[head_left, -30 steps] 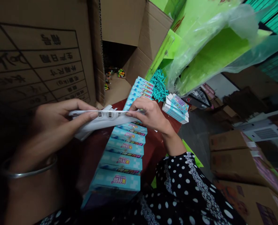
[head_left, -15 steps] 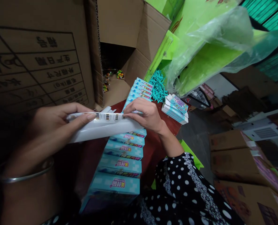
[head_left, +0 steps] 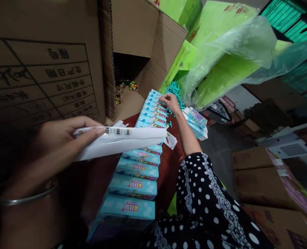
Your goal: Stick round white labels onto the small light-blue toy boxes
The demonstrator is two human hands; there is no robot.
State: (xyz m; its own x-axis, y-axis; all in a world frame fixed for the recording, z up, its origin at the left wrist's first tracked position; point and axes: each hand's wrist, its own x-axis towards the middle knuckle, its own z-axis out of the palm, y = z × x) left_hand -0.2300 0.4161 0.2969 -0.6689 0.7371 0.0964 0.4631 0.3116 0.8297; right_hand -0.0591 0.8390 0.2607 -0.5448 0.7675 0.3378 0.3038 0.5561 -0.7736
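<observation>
My left hand [head_left: 65, 140] is closed on a white strip of round stickers [head_left: 132, 133], the thumb pressing on its near end. Three printed round stickers show on the strip; its far end is bare and reaches over a row of light-blue boxes [head_left: 132, 183]. My right hand [head_left: 170, 102] is at the far part of that row, thumb and fingertips pinched together against a box's printed edge. Whatever lies between those fingertips is too small to make out. Teal plastic pieces [head_left: 176, 90] lie just behind the right hand.
An open cardboard carton [head_left: 132, 100] holding small colourful items stands behind the row. A large printed carton [head_left: 44, 69] rises at left. Flat light-blue boxes [head_left: 196, 121] and a white card [head_left: 170, 140] lie on the red table [head_left: 166, 173]. Green boxes under clear plastic [head_left: 231, 52] stand at back right.
My right hand has left the strip and moved away from me to the far boxes. The strip shows one sticker fewer at its far end. My left hand has stayed almost still.
</observation>
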